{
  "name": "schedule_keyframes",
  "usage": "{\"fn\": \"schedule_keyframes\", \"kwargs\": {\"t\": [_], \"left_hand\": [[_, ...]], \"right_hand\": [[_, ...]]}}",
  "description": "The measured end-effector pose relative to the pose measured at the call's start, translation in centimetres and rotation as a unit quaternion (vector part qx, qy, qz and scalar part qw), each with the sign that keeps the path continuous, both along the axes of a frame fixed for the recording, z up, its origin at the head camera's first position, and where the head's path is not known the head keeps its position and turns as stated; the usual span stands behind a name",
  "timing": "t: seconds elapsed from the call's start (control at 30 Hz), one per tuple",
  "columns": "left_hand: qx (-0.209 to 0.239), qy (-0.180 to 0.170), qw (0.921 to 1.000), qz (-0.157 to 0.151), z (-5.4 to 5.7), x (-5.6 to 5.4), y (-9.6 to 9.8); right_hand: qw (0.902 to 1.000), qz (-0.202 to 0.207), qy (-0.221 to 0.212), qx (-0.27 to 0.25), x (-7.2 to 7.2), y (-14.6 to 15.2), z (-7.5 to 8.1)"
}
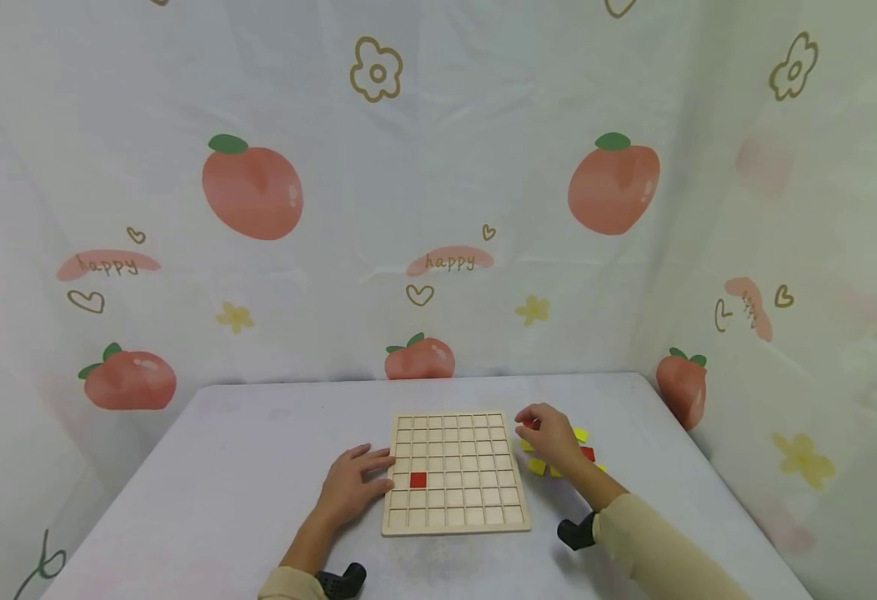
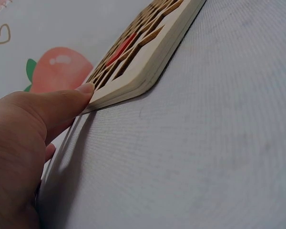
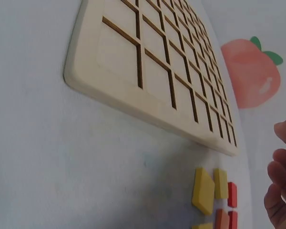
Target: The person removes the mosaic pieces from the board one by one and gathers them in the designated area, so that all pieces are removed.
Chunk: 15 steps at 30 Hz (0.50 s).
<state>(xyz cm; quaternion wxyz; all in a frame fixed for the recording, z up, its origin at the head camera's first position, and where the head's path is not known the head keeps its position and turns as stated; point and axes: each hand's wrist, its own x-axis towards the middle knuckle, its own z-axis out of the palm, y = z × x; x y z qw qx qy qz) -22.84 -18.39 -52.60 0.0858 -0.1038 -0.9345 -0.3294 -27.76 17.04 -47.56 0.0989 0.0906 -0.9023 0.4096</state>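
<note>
The square wooden board, ruled into a grid of cells, lies on the table with one red tile in a cell toward its left side. At the board's left edge is my left hand; its thumb touches the rim, and the fingers extend along the side. My right hand hovers over a loose group of tiles right of the board, fingers bent, with a gap between thumb and fingers. A red tile shows between those fingertips in the head view; the right wrist view shows nothing in that gap.
Yellow tiles and red tiles lie loosely beside the board's right edge, partly under the right hand. The table has a white cover. A white curtain printed with fruit hangs behind and to the right.
</note>
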Motion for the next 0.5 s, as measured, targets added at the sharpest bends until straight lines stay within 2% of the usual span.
{"fn": "schedule_keyframes", "kwargs": {"t": [0.27,0.5], "left_hand": [[-0.002,0.001,1.0000,0.002,0.0,0.0,0.0],[0.001,-0.002,1.0000,0.002,0.0,-0.1,0.0]], "right_hand": [[0.9992,0.035,0.011,0.013,0.1,-2.2,0.1],[0.9977,0.066,-0.007,0.013,0.2,-3.8,-0.3]]}}
